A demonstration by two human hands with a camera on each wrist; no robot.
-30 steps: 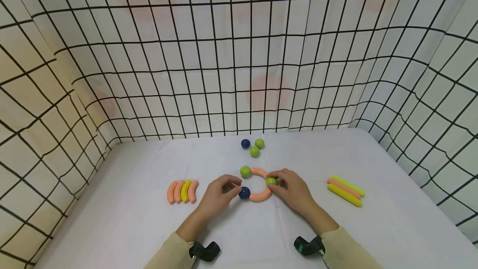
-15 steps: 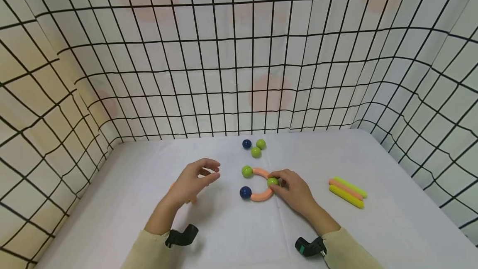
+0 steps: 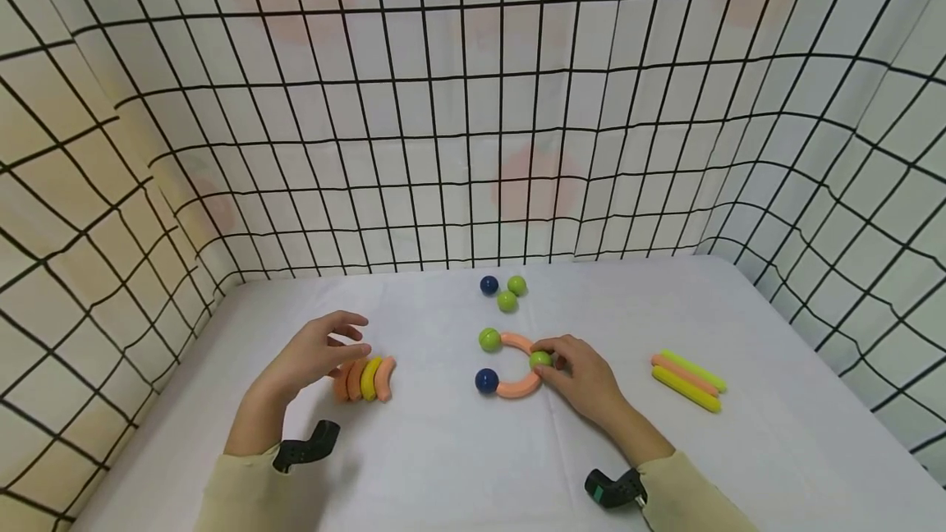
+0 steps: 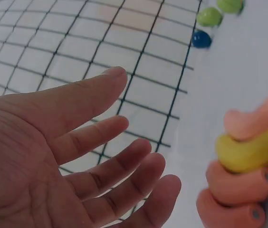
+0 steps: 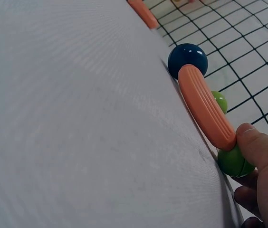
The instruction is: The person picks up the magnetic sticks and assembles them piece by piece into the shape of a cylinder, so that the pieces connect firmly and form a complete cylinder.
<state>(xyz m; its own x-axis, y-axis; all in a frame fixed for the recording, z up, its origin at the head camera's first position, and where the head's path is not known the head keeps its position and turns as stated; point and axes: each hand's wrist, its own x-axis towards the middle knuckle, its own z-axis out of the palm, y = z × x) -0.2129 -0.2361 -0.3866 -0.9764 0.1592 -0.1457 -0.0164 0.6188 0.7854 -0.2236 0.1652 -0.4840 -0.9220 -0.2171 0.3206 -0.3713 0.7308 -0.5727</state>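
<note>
My right hand (image 3: 582, 374) pinches a green ball (image 3: 540, 360) between thumb and fingers. Two orange curved rods run out from that ball: the near one (image 5: 205, 107) ends at a dark blue ball (image 3: 486, 381), the far one (image 3: 515, 341) at another green ball (image 3: 489, 340). Together they form a C lying on the table, its gap facing left. My left hand (image 3: 314, 353) hovers at the left with fingers spread loosely, holding nothing. Beside and below it lies a row of curved rods, a yellow one (image 3: 371, 379) among orange ones (image 4: 241, 184); the hand partly covers the row's left end.
Loose at the back middle lie a dark blue ball (image 3: 489, 285) and two green balls (image 3: 516, 285). On the right, straight rods rest side by side: green (image 3: 693, 369), orange (image 3: 683, 374) and yellow (image 3: 685, 388). Black-gridded netting (image 3: 443, 146) borders the white table behind and on both sides.
My left hand has left the blue ball and moved leftward to the curved rods, passing over them. The right hand stays on the green ball, and the C-shaped piece stays in place.
</note>
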